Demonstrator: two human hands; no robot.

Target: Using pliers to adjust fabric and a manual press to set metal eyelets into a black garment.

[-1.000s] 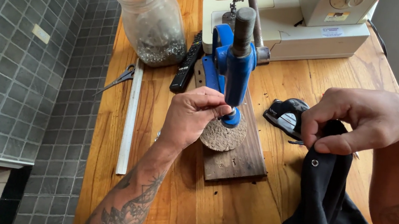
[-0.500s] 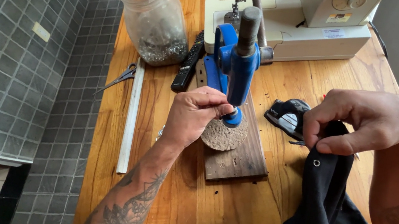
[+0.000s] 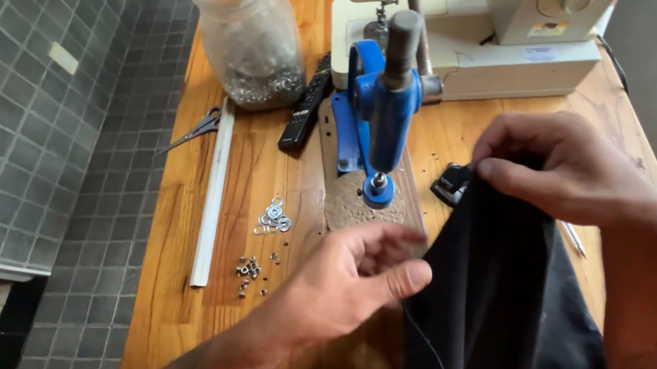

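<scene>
Right hand (image 3: pixel 570 171): I am pinching the top edge of the black fabric (image 3: pixel 499 311) between thumb and fingers, holding it up just right of the press.

Left hand (image 3: pixel 348 286): I am resting it half-curled at the fabric's left edge, thumb extended and touching the cloth; whether the curled fingers are enclosing anything small I cannot tell.

Black fabric: one piece, hanging from my right hand and draping down over the near edge of the wooden table (image 3: pixel 181 318), just in front of the press base.

Blue hand press (image 3: pixel 381 115): one, standing upright on a wooden board (image 3: pixel 327 133), its die (image 3: pixel 380 185) sitting bare above a worn round pad, with no cloth under it.

Step in hand: I judge that I am positioning the fabric for the press; the cloth is near the die but not yet on it.

Next move calls for: the chosen spot of the cloth laid flat and centred over the die, held taut with both hands clear of the ram.

Loose eyelets (image 3: pixel 252 268): roughly ten small pieces, too tiny to count surely, scattered left of my left hand.

Washer rings (image 3: pixel 274 215): one small cluster of about five, just beyond the eyelets.

Glass jar (image 3: pixel 248 28): one, part-filled with metal rings.

Sewing machine (image 3: pixel 486 35): one, behind the press.

Scissors (image 3: pixel 192 129): one pair, beside one white ruler (image 3: pixel 213 194).
</scene>
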